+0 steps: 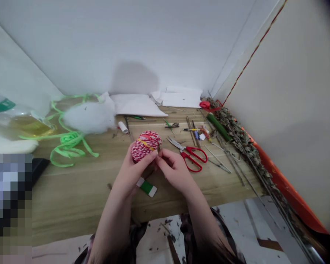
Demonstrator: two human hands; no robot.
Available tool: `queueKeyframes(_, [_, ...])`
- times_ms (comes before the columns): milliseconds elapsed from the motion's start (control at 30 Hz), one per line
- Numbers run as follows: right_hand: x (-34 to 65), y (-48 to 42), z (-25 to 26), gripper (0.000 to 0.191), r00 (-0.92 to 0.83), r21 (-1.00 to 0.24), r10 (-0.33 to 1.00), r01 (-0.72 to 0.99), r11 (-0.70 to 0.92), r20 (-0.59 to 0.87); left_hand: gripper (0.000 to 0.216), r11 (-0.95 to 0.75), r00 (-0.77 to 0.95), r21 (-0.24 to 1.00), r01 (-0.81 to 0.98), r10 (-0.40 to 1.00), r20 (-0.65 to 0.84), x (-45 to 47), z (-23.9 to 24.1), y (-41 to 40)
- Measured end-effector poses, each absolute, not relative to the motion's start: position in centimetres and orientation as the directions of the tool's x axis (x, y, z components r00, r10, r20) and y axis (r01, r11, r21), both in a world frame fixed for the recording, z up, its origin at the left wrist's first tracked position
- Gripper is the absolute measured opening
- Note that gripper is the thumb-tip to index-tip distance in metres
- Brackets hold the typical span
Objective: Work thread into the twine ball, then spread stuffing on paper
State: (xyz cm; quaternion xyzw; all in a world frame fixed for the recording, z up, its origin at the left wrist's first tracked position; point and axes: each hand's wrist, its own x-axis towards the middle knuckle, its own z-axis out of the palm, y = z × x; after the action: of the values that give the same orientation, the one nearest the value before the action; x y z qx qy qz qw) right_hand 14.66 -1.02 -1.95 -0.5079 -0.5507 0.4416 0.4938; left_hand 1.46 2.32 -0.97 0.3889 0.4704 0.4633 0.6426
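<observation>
A ball of red and white yarn (146, 143) with a yellow strand across it sits in my left hand (136, 165), whose fingers wrap round its near side. At the ball's lower right, my right hand (173, 168) is closed in a pinch close to my left thumb. Whatever lies between those right fingertips is too small to make out. Below the hands a card wound with green thread (147, 186) rests on the wooden table (77, 198). Red-handled scissors (183, 148) lie part open, just right of my right hand.
Green ribbon (70, 141), white stuffing (88, 116) and a bottle of yellow liquid (33, 124) occupy the left. White paper packets (137, 104) lie along the back wall. Thin sticks (220, 167), a green roll (219, 127) and dried leaves (244, 141) line the right edge.
</observation>
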Motion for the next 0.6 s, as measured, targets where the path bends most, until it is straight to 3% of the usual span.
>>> queueKeyframes(600, [14.71,-0.97,-2.1,0.02,-0.018,-0.986,0.996,0.137,0.094,0.092,0.063,0.255,0.097,0.933,-0.254,0.966,-0.238,1.6,-0.81,2.4])
